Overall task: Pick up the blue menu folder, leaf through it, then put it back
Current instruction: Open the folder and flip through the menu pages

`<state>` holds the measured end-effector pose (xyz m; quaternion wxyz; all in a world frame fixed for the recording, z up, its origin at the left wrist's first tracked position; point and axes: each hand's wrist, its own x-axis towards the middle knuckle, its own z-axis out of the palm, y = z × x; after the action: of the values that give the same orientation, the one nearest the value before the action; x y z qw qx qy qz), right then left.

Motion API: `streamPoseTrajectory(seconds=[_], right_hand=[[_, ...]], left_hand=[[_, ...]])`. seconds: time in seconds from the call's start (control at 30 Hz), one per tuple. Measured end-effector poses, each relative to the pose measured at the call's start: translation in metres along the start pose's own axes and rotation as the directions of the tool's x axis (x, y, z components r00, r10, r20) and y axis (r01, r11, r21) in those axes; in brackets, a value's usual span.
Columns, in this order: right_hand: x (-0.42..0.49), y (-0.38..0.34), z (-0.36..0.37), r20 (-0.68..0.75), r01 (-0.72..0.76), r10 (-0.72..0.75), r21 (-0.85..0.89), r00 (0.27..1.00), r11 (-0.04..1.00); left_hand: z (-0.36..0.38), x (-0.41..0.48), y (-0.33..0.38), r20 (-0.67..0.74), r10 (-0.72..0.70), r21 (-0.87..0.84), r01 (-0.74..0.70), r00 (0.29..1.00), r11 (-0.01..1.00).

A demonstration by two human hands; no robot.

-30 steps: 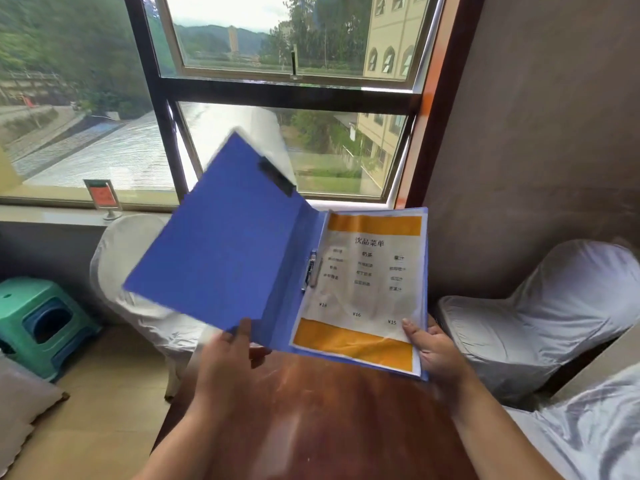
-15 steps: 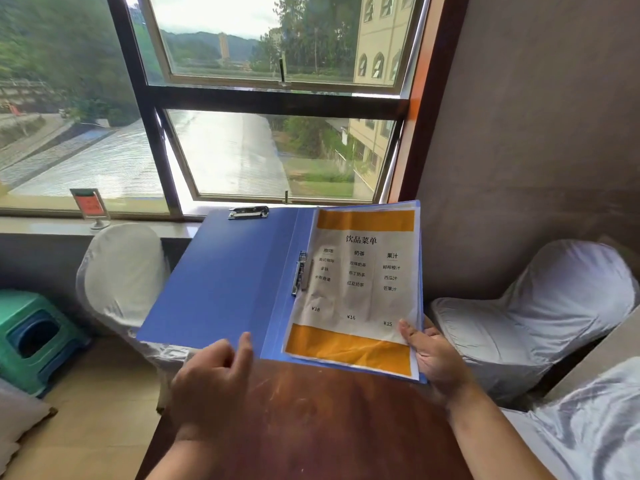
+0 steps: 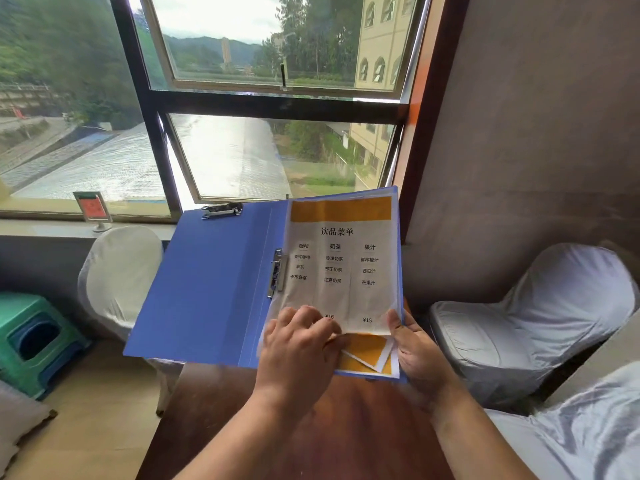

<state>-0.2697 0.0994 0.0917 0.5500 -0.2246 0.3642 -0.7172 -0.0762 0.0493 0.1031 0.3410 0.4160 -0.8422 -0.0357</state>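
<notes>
The blue menu folder (image 3: pixel 214 289) lies open above the wooden table (image 3: pixel 311 427), its right edge pinched by the right hand (image 3: pixel 415 351) at 3 o'clock for steadiness, while the left hand (image 3: pixel 298 351) peels up the menu page (image 3: pixel 343 265) corner (leafing, apparently).

Your left hand (image 3: pixel 298 351) and right hand (image 3: pixel 417 355) are bare, forearms unsleeved, with no rings or watch.

Daylight comes through a dark-framed window (image 3: pixel 263 109) above a pale sill, where a small red sign (image 3: pixel 92 210) stands. White-covered chairs (image 3: pixel 119 275) flank a reddish-brown tabletop (image 3: pixel 225 403); a green plastic stool (image 3: pixel 33 341) sits on the tan floor (image 3: pixel 97 427) at left.
</notes>
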Motion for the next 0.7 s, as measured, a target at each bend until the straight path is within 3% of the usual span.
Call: streamPoseTrajectory(seconds=[0.1, 0.13, 0.2, 0.27, 0.33, 0.4, 0.47, 0.53, 0.6, 0.67, 0.7], right_hand=[[-0.003, -0.006, -0.002, -0.019, -0.018, 0.018, -0.030, 1.000, 0.999], [-0.003, -0.008, -0.006, -0.027, -0.018, 0.017, -0.056, 0.999, 0.998], [-0.003, -0.012, -0.013, -0.039, -0.004, 0.001, -0.091, 0.999, 0.996], [-0.003, -0.015, -0.020, -0.069, 0.004, -0.012, -0.111, 0.998, 0.994], [-0.003, -0.019, -0.023, -0.094, 0.011, -0.022, -0.116, 0.995, 0.993], [-0.002, -0.023, -0.024, -0.108, 0.023, -0.036, -0.113, 0.993, 0.993], [0.000, -0.026, -0.023, -0.110, 0.034, -0.046, -0.106, 0.993, 0.994], [0.001, -0.028, -0.022, -0.098, 0.035, -0.044, -0.090, 0.994, 0.995], [0.001, -0.028, -0.019, -0.089, 0.023, -0.030, -0.079, 0.996, 0.997], [0.002, -0.026, -0.017, -0.083, 0.015, -0.021, -0.064, 0.996, 0.998], [0.003, -0.025, -0.017, -0.083, 0.014, -0.019, -0.056, 0.996, 0.998]], left_hand=[[-0.004, 0.005, 0.000, -0.071, 0.014, -0.066, -0.019, 0.997, 0.998], [-0.006, 0.007, -0.002, -0.094, -0.031, -0.128, 0.019, 0.995, 0.992], [-0.011, 0.009, -0.008, -0.111, -0.255, -0.353, 0.202, 0.961, 0.914], [-0.016, 0.008, -0.021, -0.074, -0.504, -0.618, 0.358, 0.860, 0.700], [-0.020, 0.004, -0.040, 0.003, -0.682, -0.799, 0.412, 0.731, 0.439], [-0.022, -0.001, -0.060, 0.111, -0.788, -0.875, 0.435, 0.606, 0.212], [-0.022, -0.004, -0.076, 0.180, -0.845, -0.876, 0.473, 0.503, 0.095], [-0.022, -0.007, -0.084, 0.200, -0.867, -0.857, 0.511, 0.457, 0.072], [-0.027, -0.011, -0.083, 0.133, -0.884, -0.833, 0.534, 0.449, 0.146], [-0.034, -0.016, -0.073, -0.057, -0.871, -0.766, 0.538, 0.488, 0.352], [-0.037, -0.019, -0.065, -0.178, -0.814, -0.704, 0.507, 0.552, 0.498]])
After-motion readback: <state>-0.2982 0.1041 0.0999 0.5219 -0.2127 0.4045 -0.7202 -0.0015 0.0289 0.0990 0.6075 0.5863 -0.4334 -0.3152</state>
